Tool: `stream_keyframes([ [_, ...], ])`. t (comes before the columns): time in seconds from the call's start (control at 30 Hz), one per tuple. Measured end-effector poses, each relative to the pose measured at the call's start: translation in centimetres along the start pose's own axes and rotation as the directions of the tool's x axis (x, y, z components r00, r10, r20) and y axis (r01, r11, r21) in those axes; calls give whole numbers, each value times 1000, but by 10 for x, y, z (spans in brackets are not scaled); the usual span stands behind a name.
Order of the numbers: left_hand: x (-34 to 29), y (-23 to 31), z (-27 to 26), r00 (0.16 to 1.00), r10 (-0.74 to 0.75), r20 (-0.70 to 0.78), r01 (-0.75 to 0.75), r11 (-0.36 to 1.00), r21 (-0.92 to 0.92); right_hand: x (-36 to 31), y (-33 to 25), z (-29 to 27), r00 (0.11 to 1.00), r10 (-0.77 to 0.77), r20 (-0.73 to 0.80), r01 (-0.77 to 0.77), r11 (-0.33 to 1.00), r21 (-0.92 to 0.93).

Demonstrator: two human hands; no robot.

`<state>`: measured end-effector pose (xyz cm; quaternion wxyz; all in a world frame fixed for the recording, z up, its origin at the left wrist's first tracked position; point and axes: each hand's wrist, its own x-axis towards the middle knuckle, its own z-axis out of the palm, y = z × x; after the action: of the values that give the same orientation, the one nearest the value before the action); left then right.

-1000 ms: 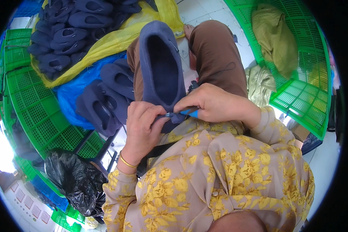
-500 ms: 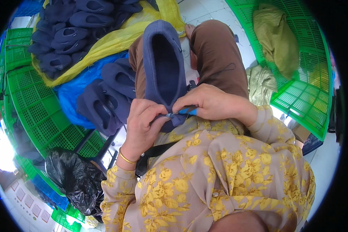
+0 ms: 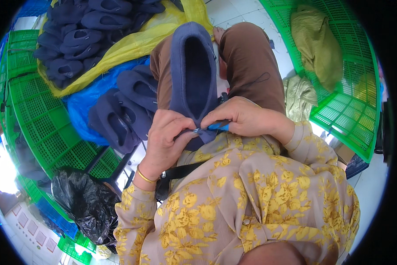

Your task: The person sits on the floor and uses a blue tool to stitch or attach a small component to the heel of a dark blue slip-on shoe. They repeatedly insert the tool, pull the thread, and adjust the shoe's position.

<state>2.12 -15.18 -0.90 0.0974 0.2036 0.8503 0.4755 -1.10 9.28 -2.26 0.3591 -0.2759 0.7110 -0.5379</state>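
Resting slipper heel (image 3: 194,132) between hands' grip.

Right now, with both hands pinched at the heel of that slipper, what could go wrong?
The blue-handled tool in the right hand works very close to the left hand fingertips, so a slip could nick them. The navy slipper rests only on the lap and might slide off toward the slipper pile.

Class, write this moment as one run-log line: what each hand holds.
left hand: pinches heel of navy slipper | right hand: grip on blue-handled tool at heel | slipper: resting on lap, opening up
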Motion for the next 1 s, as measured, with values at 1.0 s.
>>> stream_keyframes([
  [1.0,3,0,0,999,32,28,-32,999,19,-1,-3,22,996,3,-94,-14,993,-116],
])
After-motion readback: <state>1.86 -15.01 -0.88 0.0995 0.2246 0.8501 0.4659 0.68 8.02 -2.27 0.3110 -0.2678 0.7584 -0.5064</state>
